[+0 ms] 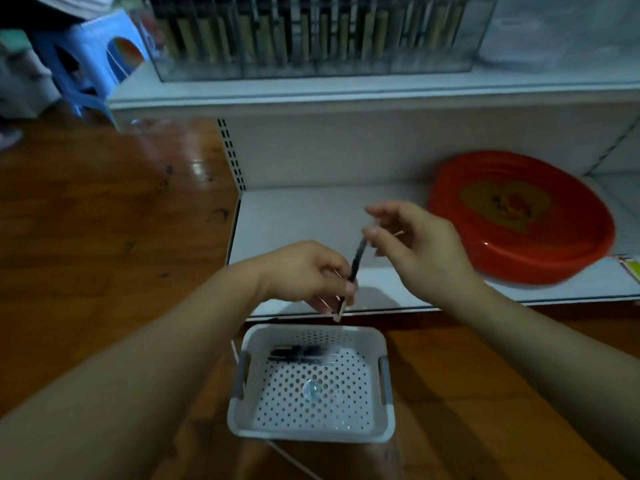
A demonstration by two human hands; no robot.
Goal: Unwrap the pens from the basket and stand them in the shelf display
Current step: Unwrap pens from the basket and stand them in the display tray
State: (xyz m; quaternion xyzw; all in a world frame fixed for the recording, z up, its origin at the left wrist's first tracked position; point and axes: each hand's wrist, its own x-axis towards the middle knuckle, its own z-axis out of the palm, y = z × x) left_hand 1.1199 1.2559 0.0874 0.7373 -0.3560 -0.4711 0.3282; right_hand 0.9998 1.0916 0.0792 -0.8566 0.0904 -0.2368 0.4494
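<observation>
Both hands are up over the basket, sharing one dark pen. The left hand pinches its lower end, the right hand grips the top, and the pen is tilted. More dark pens lie along the basket's far wall. A red tray sits on the lower shelf; the display stands on the shelf above.

The light is dim and bluish, and my view is soft all over. My right hand smears with motion blur at one o'clock. The glossy brown wooden floor throws white glare at ten o'clock. The white metal shelf bows near the edges. The clear acrylic pen display at twelve is blurred.
</observation>
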